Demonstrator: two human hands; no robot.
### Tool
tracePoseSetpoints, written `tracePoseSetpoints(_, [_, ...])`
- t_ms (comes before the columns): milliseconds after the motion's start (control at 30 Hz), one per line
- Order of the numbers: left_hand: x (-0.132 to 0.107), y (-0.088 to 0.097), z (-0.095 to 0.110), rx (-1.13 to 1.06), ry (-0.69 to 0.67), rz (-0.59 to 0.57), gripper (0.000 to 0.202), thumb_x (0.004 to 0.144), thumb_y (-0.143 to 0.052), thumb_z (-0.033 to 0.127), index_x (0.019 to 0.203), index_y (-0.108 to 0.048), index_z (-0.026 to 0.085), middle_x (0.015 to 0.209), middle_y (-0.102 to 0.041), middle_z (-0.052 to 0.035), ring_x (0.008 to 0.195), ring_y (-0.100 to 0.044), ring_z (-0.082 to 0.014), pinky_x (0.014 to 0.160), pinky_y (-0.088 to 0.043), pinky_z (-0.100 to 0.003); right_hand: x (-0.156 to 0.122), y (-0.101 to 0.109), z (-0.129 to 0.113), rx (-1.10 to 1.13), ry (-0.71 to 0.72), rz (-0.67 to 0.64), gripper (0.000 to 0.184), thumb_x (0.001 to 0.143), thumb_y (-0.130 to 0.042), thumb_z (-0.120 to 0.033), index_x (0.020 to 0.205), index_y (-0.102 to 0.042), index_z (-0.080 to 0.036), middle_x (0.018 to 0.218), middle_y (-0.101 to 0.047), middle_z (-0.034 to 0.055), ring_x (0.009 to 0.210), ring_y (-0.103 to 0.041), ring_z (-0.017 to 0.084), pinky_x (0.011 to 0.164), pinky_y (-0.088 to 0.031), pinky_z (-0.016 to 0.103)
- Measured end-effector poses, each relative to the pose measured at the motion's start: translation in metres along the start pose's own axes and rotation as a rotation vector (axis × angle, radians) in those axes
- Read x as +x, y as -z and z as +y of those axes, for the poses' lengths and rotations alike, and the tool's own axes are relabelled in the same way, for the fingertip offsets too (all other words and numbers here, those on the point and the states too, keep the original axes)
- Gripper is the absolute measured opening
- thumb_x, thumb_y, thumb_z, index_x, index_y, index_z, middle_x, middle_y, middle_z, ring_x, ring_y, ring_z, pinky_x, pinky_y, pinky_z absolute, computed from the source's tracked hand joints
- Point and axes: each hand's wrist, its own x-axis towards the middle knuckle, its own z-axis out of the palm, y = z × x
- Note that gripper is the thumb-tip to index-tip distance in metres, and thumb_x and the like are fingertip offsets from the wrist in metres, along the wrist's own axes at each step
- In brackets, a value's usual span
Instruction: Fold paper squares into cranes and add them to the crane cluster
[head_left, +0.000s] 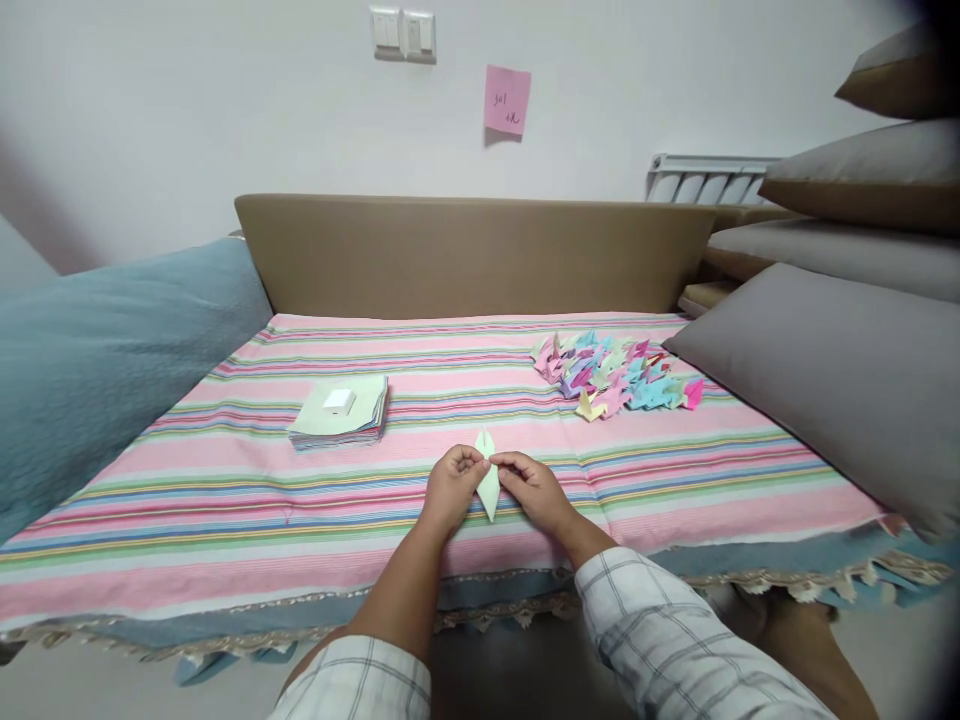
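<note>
Between my two hands is a pale green folded origami paper (489,492), a long narrow diamond with a slit in its far tip, lying on or just over the striped cloth (442,350). My left hand (454,485) pinches its left edge near the middle with thumb and forefinger. From the other side my right hand (534,488) pinches the right edge at about the same height. The thumbs and fingertips nearly meet over the paper and hide part of its middle.
A stack of square paper sheets (315,418) with a small white box (339,401) on top lies left. Many colourful folded paper cranes (600,375) are heaped at the right. Grey cushions (832,370) border the right side, a blue covered armrest (127,350) the left, a brown backrest (472,255) the back.
</note>
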Motion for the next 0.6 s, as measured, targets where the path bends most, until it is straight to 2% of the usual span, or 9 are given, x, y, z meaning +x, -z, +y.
tracePoseSetpoints(133, [-0.001, 0.0, 0.006, -0.063, 0.077, -0.009, 0.018, 0.063, -0.068, 0.03, 0.072, -0.059, 0.016, 0.056, -0.054, 0.0038, 0.05, -0.048, -0.0077, 0.051, -0.036, -0.019, 0.002, 0.002, 0.002, 0.071, -0.053, -0.012, 0.025, 0.077, -0.059, -0.033, 0.098, -0.066, -0.021, 0.096, -0.066, 0.0036, 0.091, -0.059, 0.018, 0.085, -0.044, 0.033])
tracePoseSetpoints(233, [-0.003, 0.001, 0.012, -0.12, 0.141, -0.045, 0.018, 0.06, -0.067, 0.025, 0.073, -0.06, 0.015, 0.056, -0.056, 0.0037, 0.049, -0.049, -0.008, 0.052, -0.037, -0.02, 0.002, 0.004, 0.004, 0.141, -0.096, -0.023, 0.026, 0.075, -0.061, -0.034, 0.097, -0.066, -0.021, 0.09, -0.066, 0.0025, 0.086, -0.059, 0.017, 0.082, -0.045, 0.033])
tracePoseSetpoints(367, [-0.005, 0.003, 0.017, -0.13, 0.14, -0.112, 0.028, 0.054, -0.074, 0.019, 0.079, -0.062, 0.014, 0.068, -0.062, -0.0006, 0.06, -0.056, -0.0096, 0.06, -0.042, -0.021, 0.003, 0.006, 0.006, 0.2, -0.124, -0.035, 0.027, 0.073, -0.063, -0.031, 0.096, -0.066, -0.019, 0.084, -0.064, 0.0019, 0.08, -0.058, 0.016, 0.078, -0.044, 0.031])
tracePoseSetpoints(600, [-0.005, 0.009, 0.012, -0.087, 0.114, -0.163, 0.035, 0.055, -0.077, 0.024, 0.086, -0.061, 0.015, 0.075, -0.061, -0.0014, 0.068, -0.057, -0.0104, 0.065, -0.043, -0.021, 0.005, 0.007, 0.001, 0.215, -0.105, -0.045, 0.029, 0.067, -0.068, -0.03, 0.094, -0.066, -0.019, 0.079, -0.062, 0.0004, 0.075, -0.056, 0.014, 0.073, -0.044, 0.029])
